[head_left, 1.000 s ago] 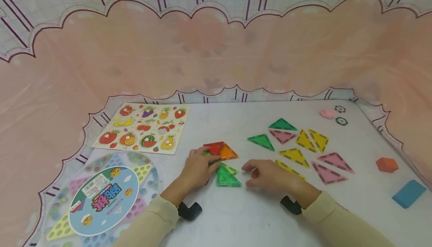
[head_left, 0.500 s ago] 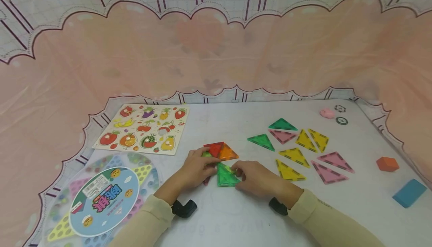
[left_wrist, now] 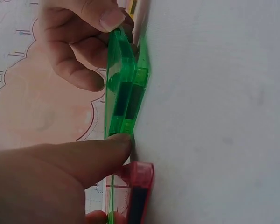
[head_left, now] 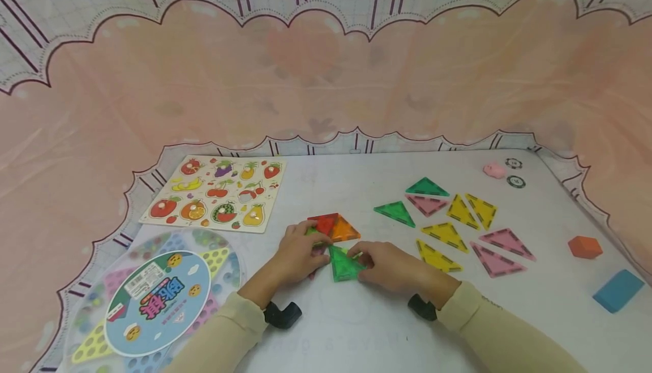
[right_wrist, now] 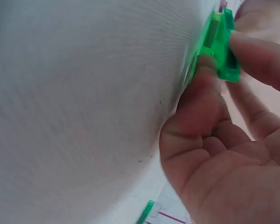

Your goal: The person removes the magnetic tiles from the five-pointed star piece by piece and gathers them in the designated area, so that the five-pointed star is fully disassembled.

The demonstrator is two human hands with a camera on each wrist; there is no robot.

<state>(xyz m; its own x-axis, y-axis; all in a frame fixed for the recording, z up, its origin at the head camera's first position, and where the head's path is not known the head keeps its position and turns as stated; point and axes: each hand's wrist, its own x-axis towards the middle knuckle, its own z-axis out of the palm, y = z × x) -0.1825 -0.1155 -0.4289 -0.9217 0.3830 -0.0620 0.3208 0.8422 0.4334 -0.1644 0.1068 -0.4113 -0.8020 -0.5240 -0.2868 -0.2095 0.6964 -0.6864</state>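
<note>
My right hand [head_left: 392, 265] pinches the right corner of a green triangular magnetic tile [head_left: 343, 266], thumb and index finger at its edge. A second green layer [left_wrist: 142, 70] lies against it, fanned slightly apart in the left wrist view. My left hand [head_left: 295, 257] curls over the left side of the tile group, its thumb [left_wrist: 112, 151] against the green tile's lower edge. Pink-red tile [left_wrist: 142, 179] shows beneath that thumb, partly hidden by the hand. At the group's far side lie a red tile [head_left: 326, 224] and an orange tile [head_left: 345, 230], flat on the table.
Loose green, pink and yellow tiles [head_left: 444, 236] lie to the right. A fruit puzzle board [head_left: 239, 189] and a round game board [head_left: 158, 305] are at left. An orange block [head_left: 584, 248], a blue block [head_left: 617, 291] and a pink figure [head_left: 493, 170] lie far right.
My right hand has moved left from beside the tiles onto the green one and pinches it. The green tile has turned slightly and shifted right. My left hand stays nearly in place.
</note>
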